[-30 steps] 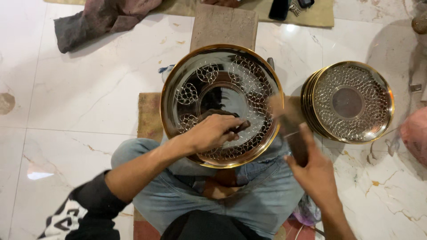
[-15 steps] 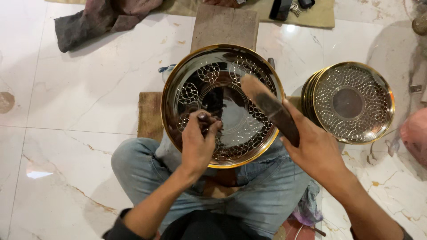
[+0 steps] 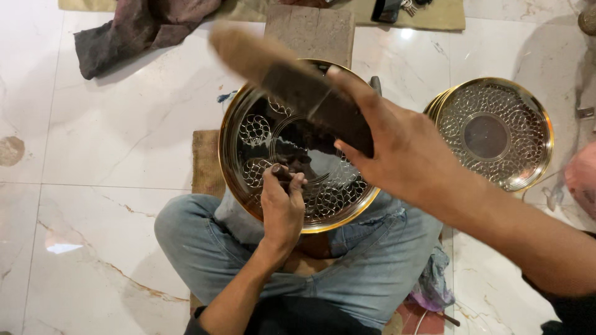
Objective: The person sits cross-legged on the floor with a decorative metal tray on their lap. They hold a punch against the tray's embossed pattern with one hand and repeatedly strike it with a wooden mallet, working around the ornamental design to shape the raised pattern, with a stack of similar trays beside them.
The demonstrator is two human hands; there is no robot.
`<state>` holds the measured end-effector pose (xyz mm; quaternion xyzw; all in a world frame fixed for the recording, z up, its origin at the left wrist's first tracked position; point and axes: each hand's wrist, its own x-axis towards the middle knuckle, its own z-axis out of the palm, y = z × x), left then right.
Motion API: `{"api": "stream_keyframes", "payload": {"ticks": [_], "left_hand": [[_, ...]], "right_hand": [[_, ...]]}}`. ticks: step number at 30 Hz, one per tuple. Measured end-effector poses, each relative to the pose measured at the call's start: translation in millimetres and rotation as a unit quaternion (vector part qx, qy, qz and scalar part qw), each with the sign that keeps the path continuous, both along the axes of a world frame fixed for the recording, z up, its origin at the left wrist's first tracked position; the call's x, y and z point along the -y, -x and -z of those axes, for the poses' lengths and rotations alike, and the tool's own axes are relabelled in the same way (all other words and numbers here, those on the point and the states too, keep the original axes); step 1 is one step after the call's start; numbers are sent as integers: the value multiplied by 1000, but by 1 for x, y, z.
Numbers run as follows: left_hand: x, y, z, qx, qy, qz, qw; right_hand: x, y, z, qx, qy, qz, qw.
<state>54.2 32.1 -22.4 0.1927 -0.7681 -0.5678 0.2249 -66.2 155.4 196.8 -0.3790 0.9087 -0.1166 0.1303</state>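
A round brass plate [image 3: 245, 133] with a gold rim and engraved circle patterns rests on my lap. My left hand [image 3: 282, 205] is closed around a small dark punch tool [image 3: 282, 172] set upright on the plate's lower middle. My right hand [image 3: 397, 149] is raised high over the plate, gripping a long wooden mallet [image 3: 279, 68], blurred with motion, whose head points up and left. The mallet and right hand hide part of the plate's right side.
A stack of similar engraved brass plates [image 3: 496, 133] lies on the marble floor to the right. A dark cloth [image 3: 136, 28] lies at top left, a brown mat [image 3: 310, 28] beyond the plate. I sit cross-legged in jeans [image 3: 205, 236].
My right hand has swung the mallet up from beside the plate to high above it. My left hand stays on the punch, shifted slightly toward the plate's middle.
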Motion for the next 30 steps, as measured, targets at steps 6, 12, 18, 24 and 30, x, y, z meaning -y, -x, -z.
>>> {"api": "stream_keyframes", "payload": {"ticks": [6, 12, 18, 24, 30], "left_hand": [[6, 4, -10, 17, 3, 22, 1000], [19, 15, -20, -25, 31, 132, 990], [33, 34, -23, 47, 128, 237, 962], [44, 43, -32, 76, 107, 372, 919], [47, 72, -35, -11, 182, 526, 831]], "right_hand": [[-11, -2, 7, -62, -139, -61, 986], [-36, 3, 14, -69, -127, -28, 989], [-69, -4, 35, 6, -169, 111, 979], [-105, -35, 76, -65, -72, 183, 978], [-122, -95, 140, -32, 4, 305, 952]]}}
